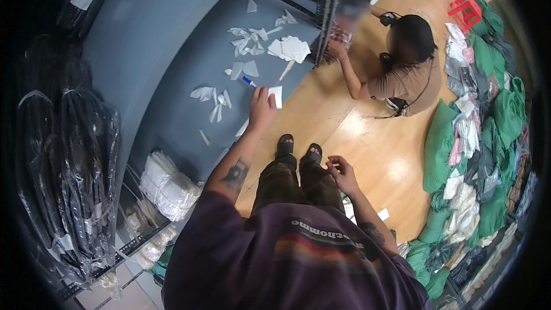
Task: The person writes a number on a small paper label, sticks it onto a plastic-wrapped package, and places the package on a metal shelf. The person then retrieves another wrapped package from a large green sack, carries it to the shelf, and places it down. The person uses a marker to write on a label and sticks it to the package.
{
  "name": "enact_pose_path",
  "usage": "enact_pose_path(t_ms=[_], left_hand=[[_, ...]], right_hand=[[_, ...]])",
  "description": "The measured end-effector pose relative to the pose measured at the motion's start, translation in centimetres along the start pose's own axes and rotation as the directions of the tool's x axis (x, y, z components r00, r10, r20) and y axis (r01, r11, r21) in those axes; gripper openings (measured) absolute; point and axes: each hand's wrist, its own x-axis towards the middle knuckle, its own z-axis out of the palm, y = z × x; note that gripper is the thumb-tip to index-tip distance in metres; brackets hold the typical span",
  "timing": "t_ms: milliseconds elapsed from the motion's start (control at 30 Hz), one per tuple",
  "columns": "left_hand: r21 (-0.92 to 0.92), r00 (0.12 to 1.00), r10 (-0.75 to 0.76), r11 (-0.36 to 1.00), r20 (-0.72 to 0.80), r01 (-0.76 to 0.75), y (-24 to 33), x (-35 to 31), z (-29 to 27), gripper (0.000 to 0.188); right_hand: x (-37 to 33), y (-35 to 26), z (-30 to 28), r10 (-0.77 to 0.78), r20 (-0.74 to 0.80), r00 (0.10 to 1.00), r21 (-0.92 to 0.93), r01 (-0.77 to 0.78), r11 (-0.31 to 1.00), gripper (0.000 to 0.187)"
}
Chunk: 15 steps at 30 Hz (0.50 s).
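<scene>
My left hand (263, 107) reaches over the grey surface at the left, its fingers closed on a small white paper slip (276, 96). Just beyond its fingertips is a blue-and-white marker pen (248, 81); whether the hand touches it I cannot tell. Torn white paper scraps (248, 41) and a pile of white paper pieces (289, 49) are spread over the grey surface (178, 120). My right hand (342, 174) hangs in front of my right leg with its fingers curled and pinched. Anything between those fingers is too small to make out.
Another person (407, 69) crouches ahead on the wooden floor (373, 138), by a dark metal rack post (328, 6). Green and white bagged bundles (488, 195) line the right side, near a red stool (465, 12). Plastic-wrapped dark garments (69, 178) hang left, above a white wrapped bundle (169, 186).
</scene>
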Motion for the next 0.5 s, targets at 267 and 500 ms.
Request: enact_pose_path(t_ms=[267, 500], left_hand=[[-0.399, 0.965, 0.126, 0.917, 0.230, -0.024, 11.9, -12.6, -9.4, 0.019], [-0.717, 0.901, -0.312, 0.548, 0.302, 0.431, 11.4, -22.0, -12.5, 0.014]], right_hand=[[4.7, -9.6, 3.4, -0.530, 0.238, 0.814, -0.261, 0.579, 0.772, 0.078], [1.3, -8.0, 11.7, -0.645, 0.576, 0.503, -0.237, 0.857, 0.457, 0.049]])
